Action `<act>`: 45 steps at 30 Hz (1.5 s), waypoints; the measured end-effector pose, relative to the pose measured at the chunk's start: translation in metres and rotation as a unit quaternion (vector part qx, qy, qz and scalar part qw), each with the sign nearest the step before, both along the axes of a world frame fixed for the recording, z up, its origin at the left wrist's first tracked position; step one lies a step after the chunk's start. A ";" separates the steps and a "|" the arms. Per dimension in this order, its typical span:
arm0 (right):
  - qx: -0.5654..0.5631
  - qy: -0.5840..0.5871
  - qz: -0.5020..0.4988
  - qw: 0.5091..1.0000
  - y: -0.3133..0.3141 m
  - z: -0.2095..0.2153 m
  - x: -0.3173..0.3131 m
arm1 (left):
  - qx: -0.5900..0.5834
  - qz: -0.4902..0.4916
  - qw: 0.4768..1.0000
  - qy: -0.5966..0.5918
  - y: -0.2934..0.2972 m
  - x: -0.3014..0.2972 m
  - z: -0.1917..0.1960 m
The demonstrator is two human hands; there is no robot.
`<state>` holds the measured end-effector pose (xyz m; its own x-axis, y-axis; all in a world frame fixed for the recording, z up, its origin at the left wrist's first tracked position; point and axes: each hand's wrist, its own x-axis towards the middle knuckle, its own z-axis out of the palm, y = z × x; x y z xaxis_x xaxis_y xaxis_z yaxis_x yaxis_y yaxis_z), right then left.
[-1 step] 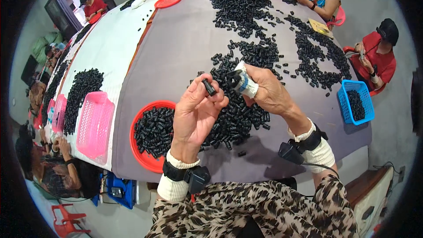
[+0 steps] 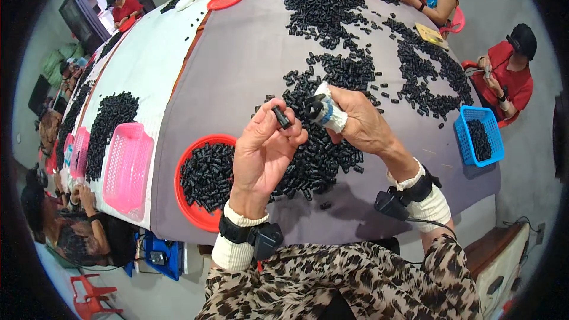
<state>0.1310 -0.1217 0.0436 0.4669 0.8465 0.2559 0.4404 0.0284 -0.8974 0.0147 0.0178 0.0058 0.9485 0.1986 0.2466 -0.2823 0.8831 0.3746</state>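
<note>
My left hand (image 2: 264,154) is raised palm up above the table, pinching a small black ribbed plastic cylinder (image 2: 281,118) between thumb and fingers. Just right of it, my right hand (image 2: 363,121) is closed around a dark-tipped object (image 2: 315,108). White wrapping (image 2: 332,114) with a blue band covers that spot, and I cannot tell whether it belongs to the fingers or to the object. The two hands are apart. Under them spreads a heap of black cylinders (image 2: 323,157). Left of my left wrist, a red round basin (image 2: 179,192) is filled with like pieces.
A blue basket (image 2: 499,155) with black pieces stands at the right edge. To the left is a pink basket (image 2: 127,166). More piles (image 2: 323,12) lie farther back, with a red lid (image 2: 226,0) nearby. Other people (image 2: 515,77) sit working around the table.
</note>
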 end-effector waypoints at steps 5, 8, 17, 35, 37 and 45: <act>-0.013 0.033 0.014 0.999 0.001 0.005 -0.004 | 0.060 0.027 0.997 0.052 -0.005 0.000 0.004; -0.027 0.011 0.038 0.999 0.001 0.001 0.000 | 0.084 0.031 0.995 0.052 -0.004 -0.001 0.001; -0.055 0.003 0.053 0.997 0.004 -0.004 -0.004 | 0.110 0.051 0.990 0.078 -0.007 -0.001 -0.002; -0.121 -0.005 0.053 0.991 0.003 -0.001 -0.004 | 0.127 0.025 0.985 0.110 -0.011 -0.005 -0.005; -0.127 -0.028 0.055 0.990 0.004 -0.002 -0.004 | 0.138 0.036 0.982 0.125 -0.012 -0.004 -0.006; -0.158 -0.037 0.060 0.985 0.005 -0.005 -0.003 | 0.146 0.049 0.976 0.153 -0.012 -0.005 -0.006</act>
